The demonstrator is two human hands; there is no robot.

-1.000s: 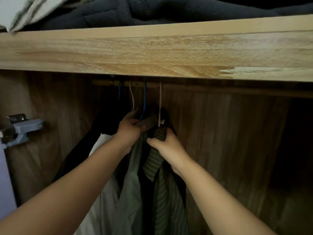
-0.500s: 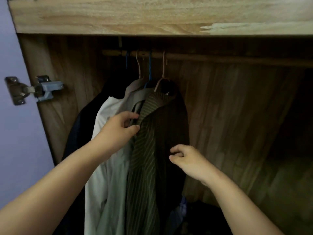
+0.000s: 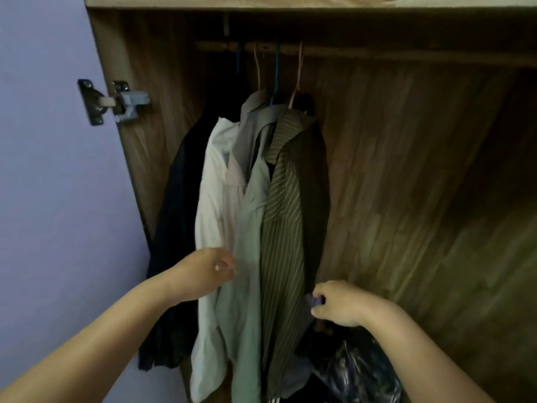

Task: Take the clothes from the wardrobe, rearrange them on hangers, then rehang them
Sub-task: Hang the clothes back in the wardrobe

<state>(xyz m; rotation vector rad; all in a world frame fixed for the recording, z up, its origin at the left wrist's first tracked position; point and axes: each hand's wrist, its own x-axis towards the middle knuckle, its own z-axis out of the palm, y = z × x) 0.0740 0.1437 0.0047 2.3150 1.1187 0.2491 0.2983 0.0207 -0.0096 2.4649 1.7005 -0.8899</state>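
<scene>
Shirts hang bunched at the left of the wardrobe rail (image 3: 377,55).
Left hand (image 3: 203,271) loosely curled beside the grey-green shirt (image 3: 250,228); right hand (image 3: 340,303) pinches a purple bit by the striped shirt (image 3: 282,228). Soft, light cloth: better lifted by its hanger.

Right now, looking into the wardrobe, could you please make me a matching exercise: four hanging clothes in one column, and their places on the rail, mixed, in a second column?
Clothes:
1. striped shirt
2. white shirt
3. dark jacket
4. grey-green shirt

Places:
A. furthest left, nearest the door hinge
B. second from the left
C. third from the left
D. furthest right on the rail

Pairs: 1-D, 2-B, 3-A, 4-C
</scene>
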